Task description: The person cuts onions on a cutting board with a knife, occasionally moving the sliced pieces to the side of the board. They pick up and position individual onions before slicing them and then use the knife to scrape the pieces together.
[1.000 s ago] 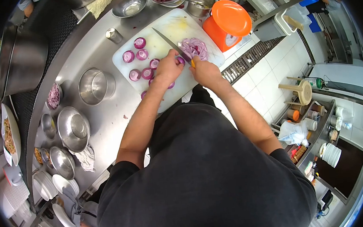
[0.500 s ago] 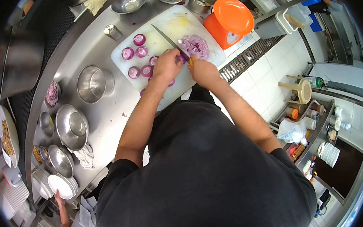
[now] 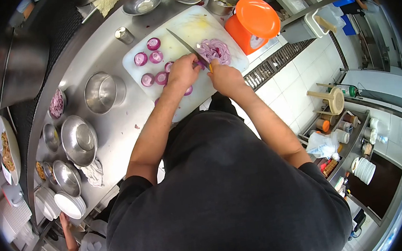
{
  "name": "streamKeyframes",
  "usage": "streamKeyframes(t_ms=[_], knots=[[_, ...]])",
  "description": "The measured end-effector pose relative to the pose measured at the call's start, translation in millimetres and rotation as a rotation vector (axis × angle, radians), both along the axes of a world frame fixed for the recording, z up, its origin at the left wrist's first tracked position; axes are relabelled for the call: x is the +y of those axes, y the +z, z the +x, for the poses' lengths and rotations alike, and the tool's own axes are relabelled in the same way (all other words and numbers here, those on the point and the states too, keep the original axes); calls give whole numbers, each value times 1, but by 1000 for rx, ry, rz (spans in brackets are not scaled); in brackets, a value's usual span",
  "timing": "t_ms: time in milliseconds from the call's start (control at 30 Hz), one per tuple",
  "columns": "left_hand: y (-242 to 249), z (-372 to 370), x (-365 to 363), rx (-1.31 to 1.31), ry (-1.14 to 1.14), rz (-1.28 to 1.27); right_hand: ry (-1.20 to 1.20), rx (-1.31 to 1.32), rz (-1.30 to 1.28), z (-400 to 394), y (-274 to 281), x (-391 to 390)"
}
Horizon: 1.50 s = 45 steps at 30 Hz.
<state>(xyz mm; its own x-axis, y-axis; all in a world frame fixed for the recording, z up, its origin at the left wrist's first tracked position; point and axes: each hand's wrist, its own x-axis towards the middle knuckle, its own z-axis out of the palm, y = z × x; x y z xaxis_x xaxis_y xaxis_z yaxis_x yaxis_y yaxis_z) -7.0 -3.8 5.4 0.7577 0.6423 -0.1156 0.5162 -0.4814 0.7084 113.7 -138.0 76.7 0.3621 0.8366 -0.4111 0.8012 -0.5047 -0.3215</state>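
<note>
My right hand [image 3: 226, 79] grips a kitchen knife [image 3: 183, 41] by its yellow handle, the long blade pointing toward the far left over the white cutting board [image 3: 219, 21]. With curled fingers, my left hand [image 3: 182, 71] holds a piece of red onion [image 3: 199, 64] against the board, right beside the blade; most of that piece is hidden. Sliced red onion [image 3: 215, 51] lies heaped just beyond the knife. Several peeled onion halves [image 3: 156, 57] sit on the board's left side, some partly covered by my left forearm.
An orange scale [image 3: 253, 24] stands right of the board. To the left are a can [image 3: 124, 35], a steel pot [image 3: 101, 92], a steel bowl [image 3: 79, 140] and a bowl of chopped onion [image 3: 57, 103]. A co-worker's hand [image 3: 65, 221] touches stacked white plates [image 3: 70, 205].
My hands, the knife and the onion stay nearly in place. At the lower left, the co-worker's body has shifted and another forearm now shows there.
</note>
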Motion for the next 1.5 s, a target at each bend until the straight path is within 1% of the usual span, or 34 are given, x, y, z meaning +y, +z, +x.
streamKeyframes(t_ms=[133,233,267,367,533,633,700,767,833,933,1033,1133,1233,1333,1433,1500], knots=[[-8,1,2,-35,12,34,31,-7,5,-2,19,-9],[-11,1,1,-44,22,26,-36,-11,-25,-8,-14,-7],[-12,1,1,-58,26,25,-24,-11,-9,-5,-23,-6],[-14,0,3,-83,31,31,12,-14,11,0,-27,-1],[-11,0,0,-37,37,33,49,-9,-42,2,25,-7],[-11,0,-1,-60,48,19,2,1,-26,-6,11,-13],[-10,0,-1,-53,48,11,-21,11,-19,-7,-16,-10],[-7,-1,-1,-39,51,-24,-21,18,-4,-6,-25,-6],[-3,-1,0,-22,57,-84,0,15,20,-3,-22,-1],[-5,0,-1,-7,51,-23,24,1,-7,2,-7,1],[-14,-2,-2,-73,52,22,26,-1,-56,2,22,-4],[-14,-1,-2,-58,52,30,35,5,-90,2,35,-11],[-14,-1,-3,-60,69,18,35,5,-89,5,30,-13],[-17,0,-2,-82,69,98,22,15,-98,4,28,-12],[-11,0,-2,-31,69,29,23,8,-30,4,8,-12],[-12,1,-3,-28,67,26,3,15,-23,1,-9,-7]])
